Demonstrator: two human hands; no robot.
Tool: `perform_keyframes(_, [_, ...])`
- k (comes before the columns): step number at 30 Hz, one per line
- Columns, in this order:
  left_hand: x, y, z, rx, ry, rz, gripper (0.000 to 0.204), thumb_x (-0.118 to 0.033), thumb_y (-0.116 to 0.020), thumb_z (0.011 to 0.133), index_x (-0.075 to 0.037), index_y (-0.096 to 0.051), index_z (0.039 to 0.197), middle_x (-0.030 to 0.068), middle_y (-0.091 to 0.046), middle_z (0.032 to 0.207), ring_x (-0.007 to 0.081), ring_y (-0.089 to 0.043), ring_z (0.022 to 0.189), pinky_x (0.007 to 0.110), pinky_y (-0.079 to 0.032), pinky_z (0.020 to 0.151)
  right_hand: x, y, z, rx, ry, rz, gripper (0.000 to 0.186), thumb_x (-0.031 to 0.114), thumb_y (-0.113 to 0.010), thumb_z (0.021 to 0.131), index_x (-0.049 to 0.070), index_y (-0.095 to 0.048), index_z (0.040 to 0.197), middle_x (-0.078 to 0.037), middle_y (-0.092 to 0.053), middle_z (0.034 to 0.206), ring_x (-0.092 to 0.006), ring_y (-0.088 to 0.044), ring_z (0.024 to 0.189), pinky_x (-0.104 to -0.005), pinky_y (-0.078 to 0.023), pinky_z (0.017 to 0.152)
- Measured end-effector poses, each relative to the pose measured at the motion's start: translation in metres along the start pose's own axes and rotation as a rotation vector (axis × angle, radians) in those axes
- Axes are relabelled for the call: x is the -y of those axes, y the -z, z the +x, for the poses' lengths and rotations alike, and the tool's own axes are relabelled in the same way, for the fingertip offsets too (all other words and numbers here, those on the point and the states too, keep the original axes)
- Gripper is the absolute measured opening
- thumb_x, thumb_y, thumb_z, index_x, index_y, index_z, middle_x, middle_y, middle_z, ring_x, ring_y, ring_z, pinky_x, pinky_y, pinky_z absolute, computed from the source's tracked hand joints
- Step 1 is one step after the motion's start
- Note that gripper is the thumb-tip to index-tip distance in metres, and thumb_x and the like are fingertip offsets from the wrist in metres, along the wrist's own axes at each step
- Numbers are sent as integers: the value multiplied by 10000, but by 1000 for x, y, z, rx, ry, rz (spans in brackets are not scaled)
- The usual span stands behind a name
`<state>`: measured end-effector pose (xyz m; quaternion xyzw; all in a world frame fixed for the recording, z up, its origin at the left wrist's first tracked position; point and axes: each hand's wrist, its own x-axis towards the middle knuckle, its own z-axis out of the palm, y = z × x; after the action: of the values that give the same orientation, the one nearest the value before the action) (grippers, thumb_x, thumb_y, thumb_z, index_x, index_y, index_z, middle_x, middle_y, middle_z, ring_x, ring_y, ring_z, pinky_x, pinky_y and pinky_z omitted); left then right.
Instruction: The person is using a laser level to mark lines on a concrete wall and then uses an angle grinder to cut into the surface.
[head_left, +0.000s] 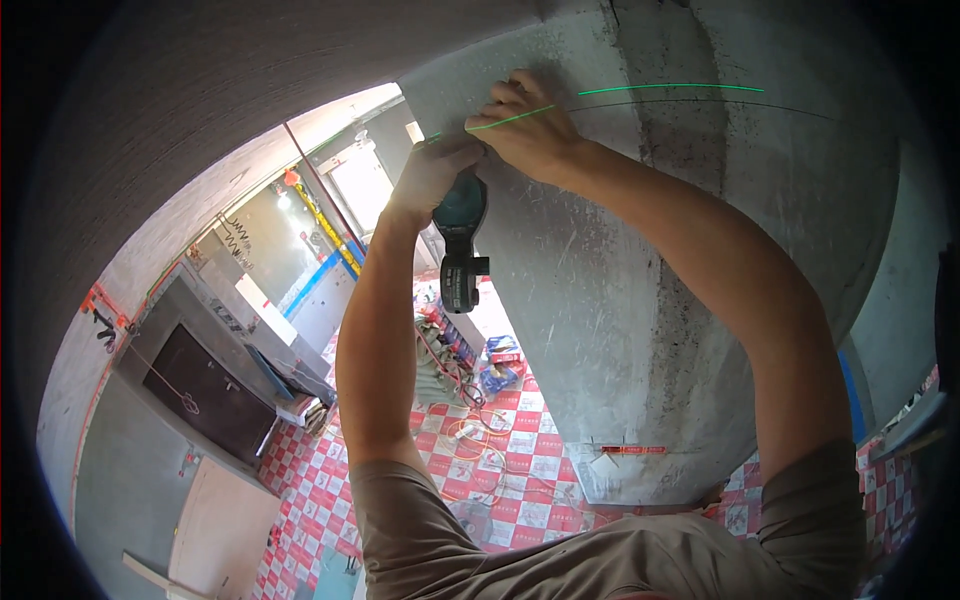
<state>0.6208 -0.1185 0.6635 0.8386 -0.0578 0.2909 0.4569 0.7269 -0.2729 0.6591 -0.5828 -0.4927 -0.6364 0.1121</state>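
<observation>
My left hand (pixel 432 172) is raised high and grips the handle of a dark teal cordless power tool (pixel 460 240), whose black battery hangs down below the hand. The tool's head is pressed toward the edge of a grey concrete wall (pixel 640 300) and is hidden behind my hands. My right hand (pixel 525 122) rests on the wall just right of the tool, fingers curled against the surface. A thin green laser line (pixel 670 89) runs across the wall and over my right hand.
Below lies a floor covered in red-and-white checkered sheeting (pixel 520 480) with tangled cables (pixel 470 435) and tool bags (pixel 500 365). A red marker strip (pixel 632 450) sits low on the wall. To the left are a dark opening (pixel 205 390) and yellow and blue pipes (pixel 330 240).
</observation>
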Motion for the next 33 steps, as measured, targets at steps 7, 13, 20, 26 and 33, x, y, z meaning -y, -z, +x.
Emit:
perform_keyframes(7, [15, 10, 1, -32, -130, 301, 198, -173, -595, 869, -1, -676, 925, 129, -663, 830, 233, -626, 756, 333, -486, 718, 7, 8, 3, 94, -1, -29, 138, 112, -633, 812, 137, -689, 936, -18, -710, 866, -194, -599, 1018, -410, -344, 1054])
perform_keyframes(13, [13, -9, 6, -359, -308, 788, 235, -236, -514, 897, -41, -645, 900, 236, -653, 949, 450, -614, 909, 499, -487, 775, 6, 8, -5, -51, -11, -114, 121, 174, -625, 839, 129, -694, 928, -36, -694, 959, -206, -589, 1082, -432, -326, 1073])
perform_keyframes(20, [22, -16, 7, -575, -200, 776, 245, -260, -536, 894, -56, -661, 946, 230, -676, 959, 443, -639, 928, 503, -510, 791, 33, 45, -63, -179, 74, 112, 177, 213, -703, 799, 113, -680, 943, -70, -633, 1065, -224, -562, 1087, -488, -331, 1078])
perform_keyframes(26, [32, -3, 20, -721, -127, 668, 234, -243, -564, 888, -67, -693, 971, 215, -687, 980, 416, -656, 951, 481, -523, 815, 50, 64, -149, 150, 137, 289, 256, 190, -740, 804, 98, -684, 1036, -104, -645, 1053, -241, -569, 1065, -485, -338, 1067])
perform_keyframes(33, [37, 7, 27, -737, -95, 583, 240, -248, -598, 869, -59, -714, 960, 208, -692, 998, 401, -661, 956, 459, -517, 830, 56, 88, -233, 335, 131, 398, 207, 159, -697, 799, 90, -682, 994, -61, -652, 800, -224, -635, 831, -443, -436, 954])
